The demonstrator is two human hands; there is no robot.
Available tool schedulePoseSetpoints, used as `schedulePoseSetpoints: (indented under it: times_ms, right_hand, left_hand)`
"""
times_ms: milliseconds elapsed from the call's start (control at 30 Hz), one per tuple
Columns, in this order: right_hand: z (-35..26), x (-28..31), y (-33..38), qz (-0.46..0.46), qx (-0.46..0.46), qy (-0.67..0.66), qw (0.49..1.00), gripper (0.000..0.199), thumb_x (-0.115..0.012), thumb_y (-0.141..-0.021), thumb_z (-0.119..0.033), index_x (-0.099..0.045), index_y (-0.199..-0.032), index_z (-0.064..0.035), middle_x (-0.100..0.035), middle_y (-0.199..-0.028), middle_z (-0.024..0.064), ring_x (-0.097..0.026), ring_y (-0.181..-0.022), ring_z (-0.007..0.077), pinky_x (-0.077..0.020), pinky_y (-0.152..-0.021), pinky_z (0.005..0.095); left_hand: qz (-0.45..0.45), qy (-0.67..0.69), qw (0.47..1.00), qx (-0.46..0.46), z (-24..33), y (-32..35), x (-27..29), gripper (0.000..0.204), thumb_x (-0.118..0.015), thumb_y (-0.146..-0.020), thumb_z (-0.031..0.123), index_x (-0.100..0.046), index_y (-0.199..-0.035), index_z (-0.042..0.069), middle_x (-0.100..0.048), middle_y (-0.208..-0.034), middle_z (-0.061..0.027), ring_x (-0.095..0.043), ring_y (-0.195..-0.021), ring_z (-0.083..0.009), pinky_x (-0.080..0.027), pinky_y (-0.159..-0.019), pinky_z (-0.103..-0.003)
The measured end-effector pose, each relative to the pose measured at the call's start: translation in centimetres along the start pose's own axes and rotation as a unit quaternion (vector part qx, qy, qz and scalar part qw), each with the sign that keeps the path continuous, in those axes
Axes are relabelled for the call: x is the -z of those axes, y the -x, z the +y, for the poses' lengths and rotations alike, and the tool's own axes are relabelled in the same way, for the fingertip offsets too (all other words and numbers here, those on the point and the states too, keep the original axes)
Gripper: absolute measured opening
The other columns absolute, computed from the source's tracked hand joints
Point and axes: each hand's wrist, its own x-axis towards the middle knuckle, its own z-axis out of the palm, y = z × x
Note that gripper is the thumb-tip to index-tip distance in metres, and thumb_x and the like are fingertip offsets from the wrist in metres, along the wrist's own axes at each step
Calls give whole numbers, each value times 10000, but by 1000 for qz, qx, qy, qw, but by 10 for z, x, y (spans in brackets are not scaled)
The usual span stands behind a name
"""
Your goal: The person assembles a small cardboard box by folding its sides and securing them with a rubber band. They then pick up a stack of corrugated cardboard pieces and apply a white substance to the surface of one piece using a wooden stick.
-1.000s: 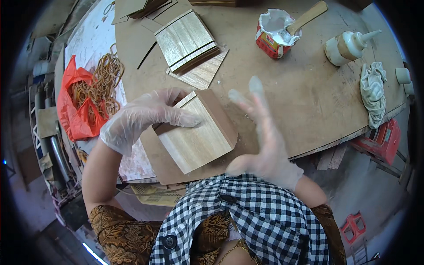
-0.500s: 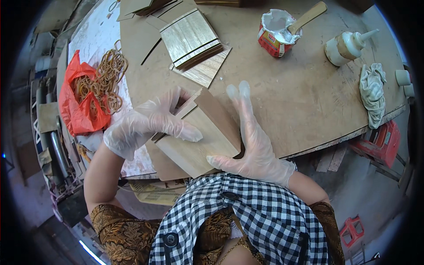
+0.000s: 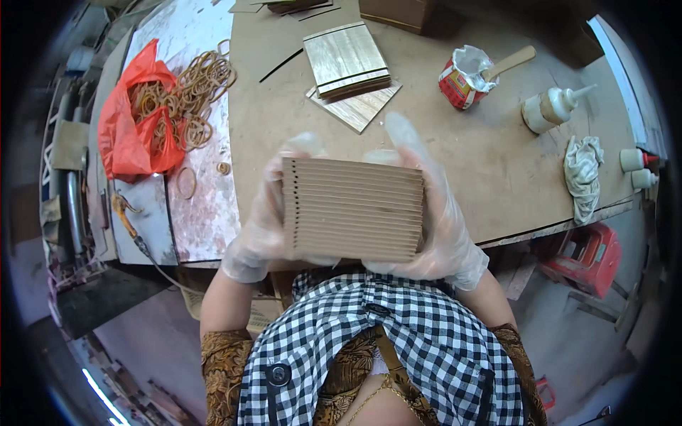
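Both of my hands wear clear gloves and grip a thick stack of thin wooden sheets (image 3: 352,209), lifted up toward me with its layered edge facing the camera. My left hand (image 3: 259,220) clamps the stack's left end. My right hand (image 3: 440,227) clamps its right end, fingers reaching over the far side. The stack hangs above the near edge of the brown workbench (image 3: 455,149).
Another stack of wooden sheets (image 3: 348,60) lies further back on the bench. A red can with a wooden stick (image 3: 465,74), a glue bottle (image 3: 550,108) and a rag (image 3: 582,174) stand to the right. A red bag with rubber bands (image 3: 153,113) lies left.
The stack lay flat on the bench with my hands on and beside it. Both hands closed on its ends and raised it on edge toward me.
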Motion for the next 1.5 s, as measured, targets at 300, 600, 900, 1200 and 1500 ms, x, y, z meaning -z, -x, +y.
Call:
schedulePoseSetpoints:
  times_ms: [300,600,900,1200,1500]
  right_hand:
    - [34,-13,18,13,-58,-9,998,1282,-940,-581,-379,-142,-1528,-51,-271,-1540,206,-342,-1398,322,-307,-1136,430]
    - [13,-27,-15,121,-19,-137,983,1337,-586,-674,-817,21,-1544,-4,-126,-1599,234,-100,-1494,335,-138,-1191,453]
    - [14,-36,-19,176,-102,-122,971,576,-273,-1055,-415,-276,-1503,-54,-394,-1471,175,-428,-1316,228,-341,-1115,382]
    - [8,-40,-24,220,-171,-206,938,524,-324,-1053,-351,-305,-1483,-52,-489,-1376,161,-511,-1217,193,-411,-1056,365]
    - [11,-37,-30,215,-160,-278,922,508,-303,-1067,-334,-270,-1482,-42,-462,-1403,132,-461,-1284,193,-379,-1089,366]
  left_hand:
    - [-114,-127,981,-94,-25,-7,12,1367,-866,-629,470,37,-1547,12,-1,-1618,-177,-43,-1501,-280,-97,-1201,-413]
    - [35,-37,997,-64,-5,-15,-29,749,-461,-1020,393,-107,-1545,-6,-152,-1605,-157,-110,-1490,-261,-112,-1195,-388]
    - [60,-22,998,-29,7,-22,-39,622,-390,-1053,288,-143,-1539,-9,-219,-1585,-150,-183,-1468,-231,-152,-1185,-358]
    - [43,-50,995,-71,3,-34,-35,673,-387,-1045,319,-90,-1545,-19,-214,-1578,-193,-216,-1455,-257,-168,-1176,-363]
    - [80,-53,994,-44,-3,-42,-34,738,-452,-1003,389,-126,-1548,13,-355,-1515,-137,-357,-1374,-216,-264,-1146,-355]
